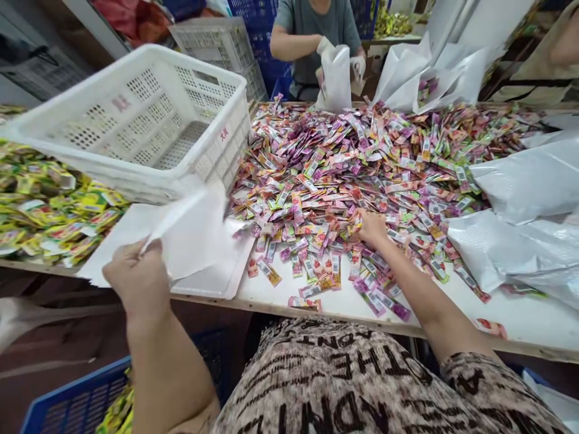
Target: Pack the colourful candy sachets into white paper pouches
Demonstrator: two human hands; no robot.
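My left hand [138, 274] is closed in a pinch on the edge of a white bag [192, 232], which is partly blurred and stands up off the table. Beneath it lie flat white bags [122, 241]. My right hand [371, 228] reaches into the near side of a big heap of small wrapped candy packets [325, 175], purple, pink and green. Its fingers are curled over several packets, and their tips are partly hidden among the wrappers. Loose packets [312, 268] are scattered on the white tabletop in front of the heap.
A large white perforated crate [212, 150] sits on the left of the table. Yellow-green packets [49, 205] are heaped at far left. Filled white bags [534, 181] lie at right. Across the table, a person's gloved hands [325, 48] hold a white bag. A blue crate [76, 392] is below.
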